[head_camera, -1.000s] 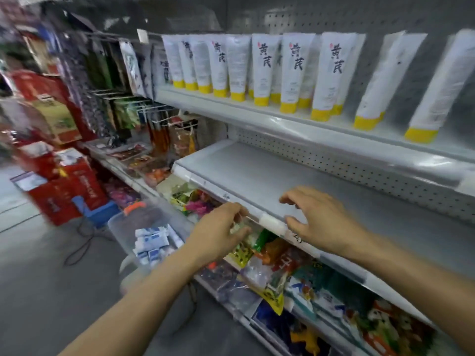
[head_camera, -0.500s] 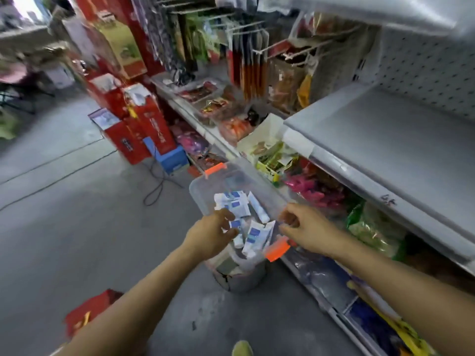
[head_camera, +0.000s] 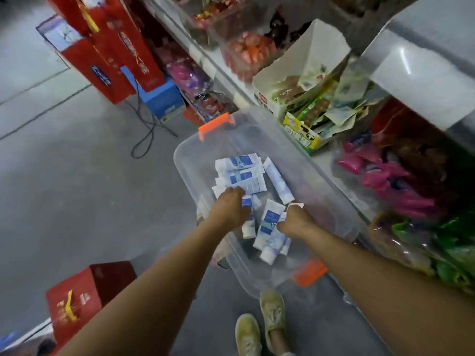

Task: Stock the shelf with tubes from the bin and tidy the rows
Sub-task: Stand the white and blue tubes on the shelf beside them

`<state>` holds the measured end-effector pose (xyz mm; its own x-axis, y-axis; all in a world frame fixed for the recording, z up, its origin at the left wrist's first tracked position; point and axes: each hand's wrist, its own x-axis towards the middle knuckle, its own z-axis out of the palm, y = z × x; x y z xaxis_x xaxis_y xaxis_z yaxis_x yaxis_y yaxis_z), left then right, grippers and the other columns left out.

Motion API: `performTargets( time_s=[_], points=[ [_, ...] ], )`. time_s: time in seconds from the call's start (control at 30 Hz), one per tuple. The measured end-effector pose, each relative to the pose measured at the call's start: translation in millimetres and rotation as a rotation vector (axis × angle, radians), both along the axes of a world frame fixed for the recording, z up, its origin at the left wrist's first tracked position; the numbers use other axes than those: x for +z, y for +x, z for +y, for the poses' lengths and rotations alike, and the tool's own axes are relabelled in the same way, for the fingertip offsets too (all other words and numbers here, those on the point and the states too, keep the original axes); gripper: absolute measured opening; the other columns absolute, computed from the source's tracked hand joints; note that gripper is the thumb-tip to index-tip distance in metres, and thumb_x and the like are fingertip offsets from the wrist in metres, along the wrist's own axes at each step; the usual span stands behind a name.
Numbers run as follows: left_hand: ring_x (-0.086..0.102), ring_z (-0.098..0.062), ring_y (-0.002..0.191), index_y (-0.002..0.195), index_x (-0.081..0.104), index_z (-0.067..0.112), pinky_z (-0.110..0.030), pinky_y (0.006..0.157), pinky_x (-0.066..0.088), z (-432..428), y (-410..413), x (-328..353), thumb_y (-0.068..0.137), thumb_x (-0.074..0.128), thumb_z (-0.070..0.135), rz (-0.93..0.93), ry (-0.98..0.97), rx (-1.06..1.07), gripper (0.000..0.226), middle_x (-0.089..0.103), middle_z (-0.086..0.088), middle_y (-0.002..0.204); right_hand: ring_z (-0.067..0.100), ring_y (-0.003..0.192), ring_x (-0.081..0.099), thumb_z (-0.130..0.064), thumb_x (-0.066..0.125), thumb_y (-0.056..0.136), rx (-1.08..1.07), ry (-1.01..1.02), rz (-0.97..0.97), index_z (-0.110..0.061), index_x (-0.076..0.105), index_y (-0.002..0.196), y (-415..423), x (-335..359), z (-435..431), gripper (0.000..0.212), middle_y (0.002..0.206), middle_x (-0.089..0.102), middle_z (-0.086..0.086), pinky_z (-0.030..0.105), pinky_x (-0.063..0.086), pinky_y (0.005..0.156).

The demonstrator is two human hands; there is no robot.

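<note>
A clear plastic bin (head_camera: pixel 183 167) with orange latches (head_camera: pixel 216 124) stands on the floor below me, beside the shelving. Several white-and-blue tubes (head_camera: pixel 241 173) lie loose inside it. My left hand (head_camera: pixel 228 209) reaches into the bin, its fingers curled down around a small tube (head_camera: pixel 247 202) in the pile. To its right, my right hand (head_camera: pixel 293 222) grips another tube (head_camera: pixel 295 205), whose crimped end sticks out above my fingers. More tubes (head_camera: pixel 268 227) lie between and under my hands. The bare grey shelf (head_camera: pixel 424 73) juts out at the upper right.
Lower shelves (head_camera: pixel 323 155) on the right hold snack bags and an open carton (head_camera: pixel 303 80). Red gift boxes (head_camera: pixel 113 55) and a blue box (head_camera: pixel 162 98) stand by a black cable (head_camera: pixel 144 140) on the floor. Another red box (head_camera: pixel 84 294) sits lower left; my shoes (head_camera: pixel 259 327) are below the bin.
My head has turned down from the shelf to the bin. Both hands left the shelf edge, dropped into the bin and closed on tubes.
</note>
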<state>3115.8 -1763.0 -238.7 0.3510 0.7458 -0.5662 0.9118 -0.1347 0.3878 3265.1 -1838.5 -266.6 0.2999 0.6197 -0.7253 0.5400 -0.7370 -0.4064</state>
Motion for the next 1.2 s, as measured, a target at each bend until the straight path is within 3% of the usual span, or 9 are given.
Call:
performTargets(
  time_s=[0.1,0.3,0.53,0.67,0.77,0.87,0.93,1.07,1.2],
  points=[
    [0.037,-0.033,0.132,0.146,0.029,0.008,-0.041,0.109,0.032,29.3,14.0,-44.1,0.092,0.057,0.021,0.094,0.038,-0.019,0.062,0.034,-0.014,0.147,0.031,0.113,0.058,-0.020,0.062,0.085,-0.111,-0.128,-0.024,-0.007,0.048,0.126,-3.1,-45.9,6.7,0.046,0.126,0.057,0.013,0.033,0.048,0.092],
    [0.039,-0.030,0.129,0.145,0.025,0.011,-0.044,0.099,0.041,57.8,31.5,-107.2,0.088,0.064,0.027,0.317,0.107,-0.182,0.071,0.035,-0.011,0.143,0.035,0.118,0.055,-0.018,0.067,0.086,-0.236,-0.206,-0.117,-0.006,0.020,0.142,-17.2,-91.7,17.6,0.074,0.133,0.051,0.014,0.037,0.044,0.092],
    [0.040,-0.035,0.133,0.147,0.020,0.007,-0.048,0.101,0.041,39.8,44.0,-131.7,0.096,0.052,0.019,0.369,0.108,-0.294,0.061,0.036,-0.017,0.147,0.031,0.111,0.060,-0.025,0.062,0.088,-0.082,-0.299,0.020,-0.006,0.046,0.132,-35.4,-112.9,18.2,0.051,0.128,0.057,0.013,0.036,0.053,0.087],
    [0.054,-0.034,0.120,0.138,0.032,0.006,-0.044,0.097,0.046,38.3,51.8,-116.9,0.092,0.059,0.029,0.264,-0.092,-0.112,0.058,0.051,-0.016,0.135,0.029,0.100,0.062,-0.019,0.064,0.087,-0.367,-0.207,0.146,0.000,0.046,0.124,-21.9,-102.5,20.4,0.046,0.117,0.060,0.013,0.030,0.051,0.067],
    [0.059,-0.030,0.112,0.132,0.042,0.006,-0.040,0.093,0.051,35.3,49.5,-91.7,0.087,0.066,0.031,0.059,-0.240,0.189,0.057,0.058,-0.015,0.126,0.033,0.090,0.062,-0.014,0.061,0.085,-0.539,-0.085,0.283,-0.001,0.054,0.113,-7.6,-76.0,25.5,0.032,0.091,0.060,0.013,0.037,0.050,0.074],
    [0.061,-0.023,0.089,0.126,0.049,0.009,-0.035,0.071,0.054,23.7,47.3,-52.3,0.089,0.065,0.030,-0.197,-0.338,0.490,0.046,0.060,-0.007,0.107,0.035,0.073,0.062,-0.024,0.062,0.075,-0.589,-0.021,0.380,-0.006,0.061,0.101,5.8,-45.1,24.7,0.032,0.079,0.062,0.018,0.046,0.055,0.068],
    [0.058,-0.018,0.071,0.122,0.052,0.010,-0.031,0.057,0.051,11.8,44.4,-20.1,0.092,0.062,0.030,-0.340,-0.377,0.636,0.038,0.058,-0.002,0.087,0.031,0.057,0.059,-0.024,0.061,0.080,-0.648,0.029,0.441,-0.009,0.060,0.095,10.6,-16.6,19.7,0.021,0.073,0.060,0.020,0.038,0.053,0.050],
    [0.058,-0.016,0.061,0.119,0.050,0.013,-0.027,0.047,0.050,-19.6,30.6,46.1,0.093,0.058,0.035,-0.504,-0.419,0.735,0.035,0.056,-0.004,0.080,0.026,0.044,0.053,-0.019,0.055,0.090,-0.714,0.148,0.532,-0.004,0.058,0.088,10.6,36.3,1.0,0.016,0.059,0.055,0.018,0.028,0.043,0.042],
    [0.058,-0.018,0.062,0.111,0.049,0.018,-0.028,0.049,0.052,-70.0,6.7,105.7,0.095,0.055,0.037,-0.530,-0.371,0.645,0.026,0.058,-0.007,0.085,0.024,0.038,0.051,-0.020,0.051,0.092,-0.719,0.235,0.595,-0.002,0.057,0.088,-3.6,96.8,-34.4,0.020,0.055,0.055,0.018,0.026,0.042,0.042]
  ],
)
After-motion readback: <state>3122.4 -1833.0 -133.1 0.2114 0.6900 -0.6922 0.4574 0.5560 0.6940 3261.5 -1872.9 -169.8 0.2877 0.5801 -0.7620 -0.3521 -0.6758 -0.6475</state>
